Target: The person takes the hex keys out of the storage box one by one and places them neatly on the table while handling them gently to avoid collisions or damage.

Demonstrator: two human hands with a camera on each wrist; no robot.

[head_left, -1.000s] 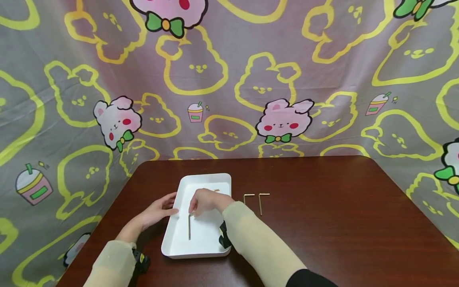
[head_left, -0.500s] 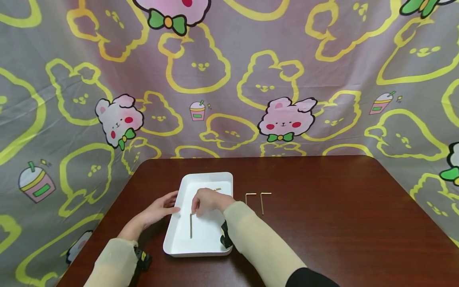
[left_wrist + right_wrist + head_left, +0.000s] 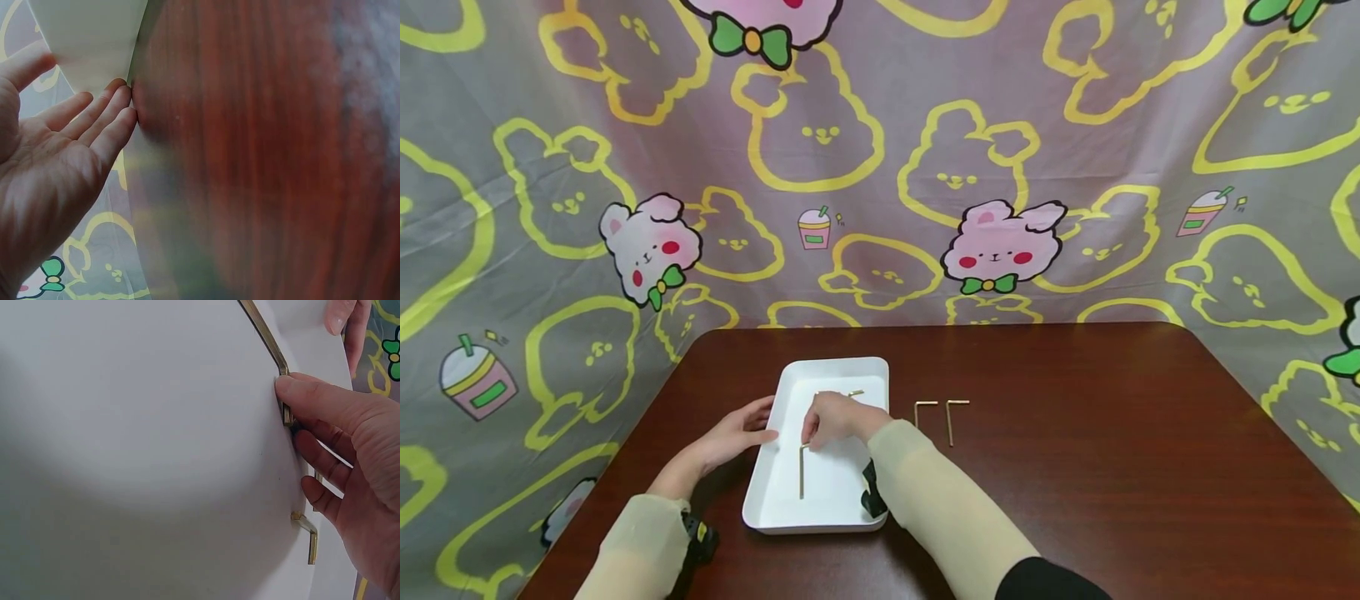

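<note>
A white rectangular tray (image 3: 842, 496) lies on the table. Inside it, my right hand (image 3: 835, 421) pinches the short arm of a brass-coloured hex key (image 3: 801, 475), whose long arm points toward me. The right wrist view shows the thumb and fingers of that hand (image 3: 350, 440) on the bent end of the key (image 3: 265, 334). My left hand (image 3: 730, 442) touches the tray's left side, thumb at the rim. Its fingers are fairly straight in the left wrist view, against the tray wall (image 3: 94, 44). Another hex key (image 3: 306, 531) lies farther along the tray, partly hidden behind my right hand in the head view.
Two more hex keys, one nearer the tray (image 3: 927, 403) and one farther right (image 3: 951, 425), lie on the dark brown wooden table (image 3: 1112, 467). A patterned cloth (image 3: 880, 183) with cartoon rabbits hangs behind the table and at its sides.
The head view has shifted slightly. Both hands, the pinched hex key and the tray keep the same places relative to one another.
</note>
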